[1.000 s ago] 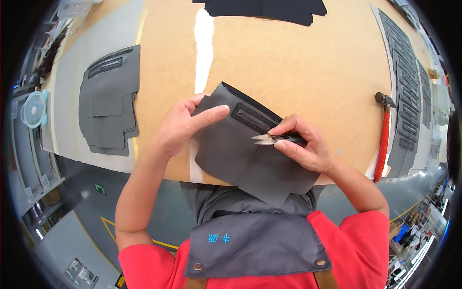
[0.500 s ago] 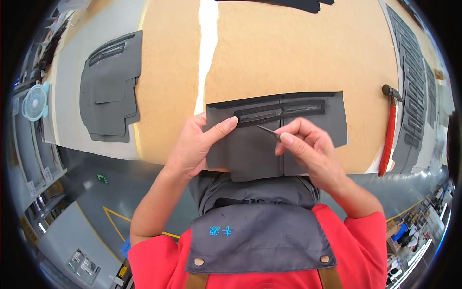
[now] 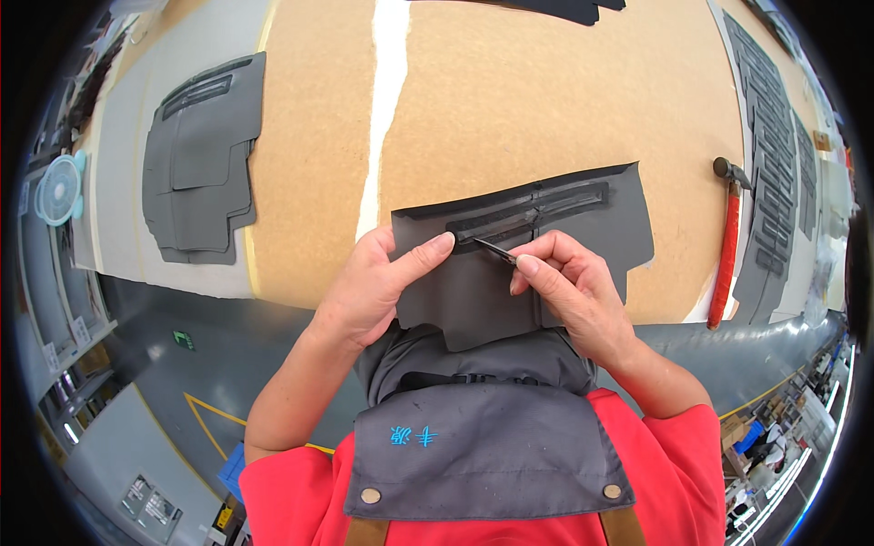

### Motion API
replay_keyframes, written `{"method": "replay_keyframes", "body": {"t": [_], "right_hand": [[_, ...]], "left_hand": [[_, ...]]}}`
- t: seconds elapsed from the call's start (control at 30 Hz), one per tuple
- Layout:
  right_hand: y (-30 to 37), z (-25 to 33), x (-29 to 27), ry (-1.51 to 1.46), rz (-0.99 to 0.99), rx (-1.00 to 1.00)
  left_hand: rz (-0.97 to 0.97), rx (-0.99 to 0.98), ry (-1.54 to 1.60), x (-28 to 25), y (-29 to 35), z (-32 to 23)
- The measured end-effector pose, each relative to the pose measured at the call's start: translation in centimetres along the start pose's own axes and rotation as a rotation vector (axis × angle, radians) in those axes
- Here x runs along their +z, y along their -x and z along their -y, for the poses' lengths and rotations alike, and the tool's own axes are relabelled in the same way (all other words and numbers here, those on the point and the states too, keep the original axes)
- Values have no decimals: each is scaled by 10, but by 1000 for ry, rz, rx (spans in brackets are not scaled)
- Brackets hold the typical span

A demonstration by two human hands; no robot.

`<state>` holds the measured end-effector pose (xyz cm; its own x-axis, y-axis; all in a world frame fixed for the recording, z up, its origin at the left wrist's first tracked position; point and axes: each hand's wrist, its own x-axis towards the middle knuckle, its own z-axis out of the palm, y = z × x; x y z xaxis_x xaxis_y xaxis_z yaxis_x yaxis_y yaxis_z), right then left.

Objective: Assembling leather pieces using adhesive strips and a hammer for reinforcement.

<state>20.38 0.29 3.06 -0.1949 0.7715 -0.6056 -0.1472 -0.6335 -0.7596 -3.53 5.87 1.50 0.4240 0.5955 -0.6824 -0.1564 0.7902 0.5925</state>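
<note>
Your tan tabletop point(image 3: 510, 100), a white strip point(image 3: 387, 73) down it, stacked grey panels point(image 3: 205, 173) on your left; a red-handled hammer point(image 3: 726, 255) on your right, slotted dark panels point(image 3: 772, 159) beside it; black material point(image 3: 569, 8) farther off

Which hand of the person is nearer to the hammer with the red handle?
Right. The right hand, holding a small pointed tool, is left of the hammer and apart from it; the left hand, at the left edge of the grey panel, is farther left.

Two hands point(image 3: 371, 284), one pointed tool point(image 3: 494, 250), one hammer point(image 3: 726, 247)
</note>
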Motion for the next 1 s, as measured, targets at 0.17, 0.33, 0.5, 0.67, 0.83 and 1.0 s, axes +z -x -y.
{"method": "replay_keyframes", "body": {"t": [0.17,0.33,0.5,0.67,0.83,1.0], "right_hand": [[-5,-6,-1,10,-6,-42],[-8,2,0,34,4,-17],[-9,4,2,35,15,-24],[-11,3,3,15,17,-32],[-11,0,3,33,-8,-52],[-11,-3,3,21,-14,-63]], "left_hand": [[50,13,-53,0,0,-4],[30,-7,-119,1,1,-8],[20,22,-111,5,2,-7],[7,16,-95,4,2,-7],[1,13,-97,3,1,-4],[18,-13,-112,3,1,-7]]}}
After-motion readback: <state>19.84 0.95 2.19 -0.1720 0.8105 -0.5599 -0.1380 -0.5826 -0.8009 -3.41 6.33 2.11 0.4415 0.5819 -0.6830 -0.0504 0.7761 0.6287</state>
